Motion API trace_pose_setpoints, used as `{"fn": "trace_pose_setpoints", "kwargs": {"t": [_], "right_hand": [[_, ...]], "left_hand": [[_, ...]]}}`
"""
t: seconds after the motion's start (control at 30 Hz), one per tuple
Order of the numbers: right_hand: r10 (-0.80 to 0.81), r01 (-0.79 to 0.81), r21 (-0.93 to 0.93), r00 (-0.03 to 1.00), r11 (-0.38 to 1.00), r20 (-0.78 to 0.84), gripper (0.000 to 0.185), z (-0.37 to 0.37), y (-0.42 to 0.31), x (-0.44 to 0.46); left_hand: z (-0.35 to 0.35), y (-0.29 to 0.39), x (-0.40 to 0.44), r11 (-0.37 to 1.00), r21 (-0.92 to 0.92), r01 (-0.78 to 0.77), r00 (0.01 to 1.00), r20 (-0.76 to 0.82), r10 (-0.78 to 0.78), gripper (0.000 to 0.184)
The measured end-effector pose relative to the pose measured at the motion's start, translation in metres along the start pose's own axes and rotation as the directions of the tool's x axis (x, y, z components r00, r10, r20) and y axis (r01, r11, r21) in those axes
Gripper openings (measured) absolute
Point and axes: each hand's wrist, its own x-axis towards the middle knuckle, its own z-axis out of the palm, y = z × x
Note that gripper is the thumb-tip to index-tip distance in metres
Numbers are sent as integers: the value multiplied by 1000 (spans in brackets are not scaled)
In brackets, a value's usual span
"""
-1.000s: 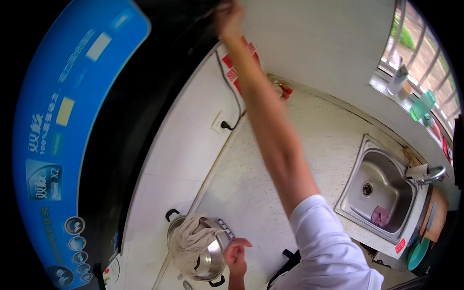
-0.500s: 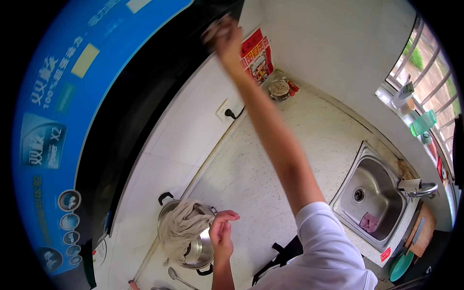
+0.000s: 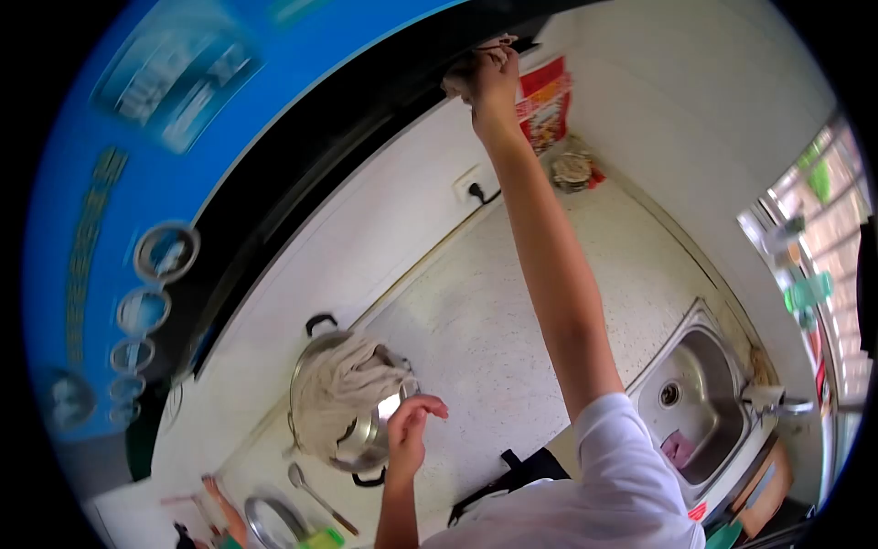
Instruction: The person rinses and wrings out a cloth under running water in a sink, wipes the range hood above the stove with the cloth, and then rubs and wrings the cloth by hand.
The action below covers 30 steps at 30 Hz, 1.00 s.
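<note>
My right hand [image 3: 494,78] is raised high at the top, closed around a brownish cloth [image 3: 457,80] pressed to the underside of a black range hood [image 3: 366,101] with a blue printed front. Much of the cloth is covered by my fingers and the hood's shadow. Lower down, my left hand [image 3: 412,435] hangs beside a steel pot [image 3: 370,444], its fingers loosely bent and nothing visible in it. A crumpled beige cloth [image 3: 343,389] is draped over the pot.
A steel sink [image 3: 713,439] with a purple cloth [image 3: 677,448] is at right. A spoon [image 3: 320,499] and round metal lid [image 3: 270,522] lie lower left, near another person's arm [image 3: 227,512]. A plugged wall socket [image 3: 471,188] sits under the hood.
My view has shifted, so the hood's front fills less of the left side. My right hand with the cloth has slid along the hood; my left hand stays beside the pot.
</note>
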Motion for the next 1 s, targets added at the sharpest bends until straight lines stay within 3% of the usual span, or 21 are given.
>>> {"fn": "trace_pose_setpoints", "kwargs": {"t": [0.1,0.2,0.4,0.47,0.53,0.6,0.7,0.77,0.8,0.87,0.9,0.93,1.0], "right_hand": [[-121,122,-55,992,991,28,24,43,-14,-102],[-294,315,-190,947,930,131,30,89,-14,-191],[-203,243,-98,928,965,312,34,140,-48,-297],[-215,259,-30,856,966,470,28,143,-54,-311],[-289,405,-158,829,901,478,29,133,-45,-291],[-361,423,-195,888,885,286,31,117,-30,-257],[-322,253,268,911,930,259,34,90,-59,-182],[-84,75,76,988,994,133,27,109,-88,-185],[-84,74,69,985,995,152,27,118,-85,-200],[-217,128,336,946,933,241,36,137,-65,-249],[-240,215,115,920,970,309,33,145,-47,-275],[-281,298,12,882,954,377,29,154,-34,-304],[-336,407,6,745,914,576,23,200,-15,-377]], "left_hand": [[-22,-2,-13,997,5,75,995,-70,-75,22],[-42,8,-27,999,-3,42,982,-183,-42,20],[-66,32,-63,987,-72,-142,892,-442,96,18],[-71,36,-75,982,-94,-167,884,-456,106,19],[-78,36,-87,977,-119,-176,876,-471,100,20],[-85,37,-98,977,-129,-168,860,-504,81,20],[-97,41,-109,973,-144,-178,854,-515,80,19],[-103,42,-115,964,-166,-208,858,-504,99,18],[-105,43,-120,964,-172,-202,855,-510,88,18],[-113,40,-133,963,-198,-184,857,-512,59,17],[-118,38,-139,960,-204,-192,854,-517,60,17],[-122,37,-145,955,-220,-198,853,-519,57,17],[-128,36,-156,949,-244,-202,851,-523,46,17]]}}
